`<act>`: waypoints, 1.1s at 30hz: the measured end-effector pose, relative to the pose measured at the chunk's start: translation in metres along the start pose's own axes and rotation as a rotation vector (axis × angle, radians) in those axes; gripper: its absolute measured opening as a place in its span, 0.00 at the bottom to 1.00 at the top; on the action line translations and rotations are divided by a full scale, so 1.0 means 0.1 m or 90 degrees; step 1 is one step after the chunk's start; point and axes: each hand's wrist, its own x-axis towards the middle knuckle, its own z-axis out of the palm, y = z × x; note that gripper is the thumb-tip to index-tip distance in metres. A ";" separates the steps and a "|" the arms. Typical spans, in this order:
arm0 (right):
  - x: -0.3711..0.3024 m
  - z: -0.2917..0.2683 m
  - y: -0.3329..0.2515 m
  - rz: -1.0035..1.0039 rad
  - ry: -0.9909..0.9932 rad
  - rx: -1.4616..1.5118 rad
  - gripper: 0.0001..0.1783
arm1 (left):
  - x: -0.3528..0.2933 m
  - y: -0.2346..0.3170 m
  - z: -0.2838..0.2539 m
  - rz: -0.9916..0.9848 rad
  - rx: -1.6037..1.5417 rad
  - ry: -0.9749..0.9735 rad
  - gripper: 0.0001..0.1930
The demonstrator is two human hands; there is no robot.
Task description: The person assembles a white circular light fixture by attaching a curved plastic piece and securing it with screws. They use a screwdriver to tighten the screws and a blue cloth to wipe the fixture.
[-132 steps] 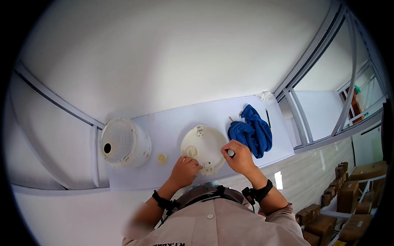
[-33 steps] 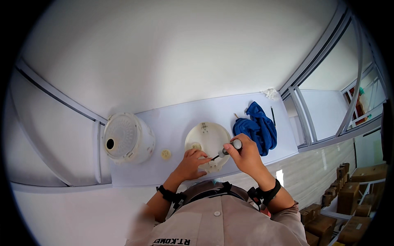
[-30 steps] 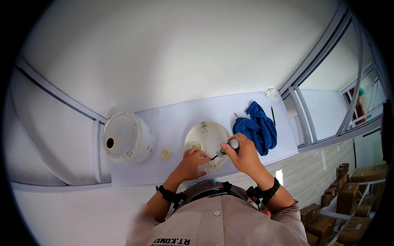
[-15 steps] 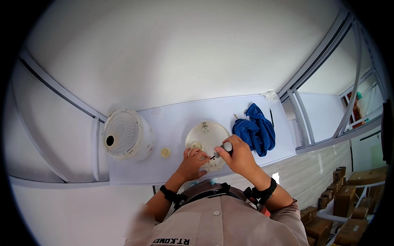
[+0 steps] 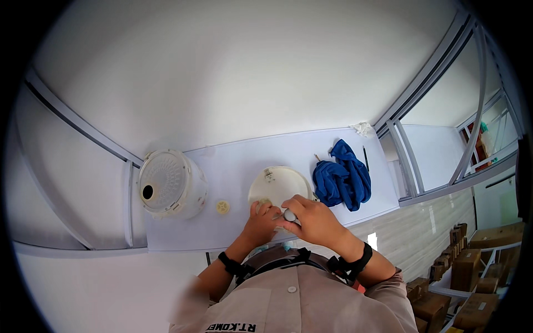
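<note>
A round white cover [image 5: 284, 186] lies on the table in front of me, with a small metal fitting near its far edge. My left hand [image 5: 260, 225] is closed on its near left part, fingers bent beside a cream-coloured round piece [image 5: 265, 201] on the cover. In my right hand [image 5: 315, 222] is a screwdriver [image 5: 289, 215], held upright by its grey-topped handle over the cover's near part. Its tip is hidden by my hands, which almost touch. To the left a loose yellowish disc [image 5: 222, 207] lies flat.
A white plastic drum [image 5: 194, 191] with a dark round hole stands at the table's left end. Right of the cover are a crumpled blue cloth [image 5: 341, 180], a thin black stick [image 5: 366, 158] and white crumpled material [image 5: 362, 129]. Cardboard boxes [image 5: 465, 272] sit lower right.
My right hand has come left and closer to my left hand. The screwdriver, tilted before, now points more straight down, and the hands hide more of the cover's near edge.
</note>
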 end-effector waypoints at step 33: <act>-0.35 -0.36 -0.17 -0.004 0.056 -0.250 0.24 | 0.39 0.15 -0.14 -0.025 0.030 -0.131 0.33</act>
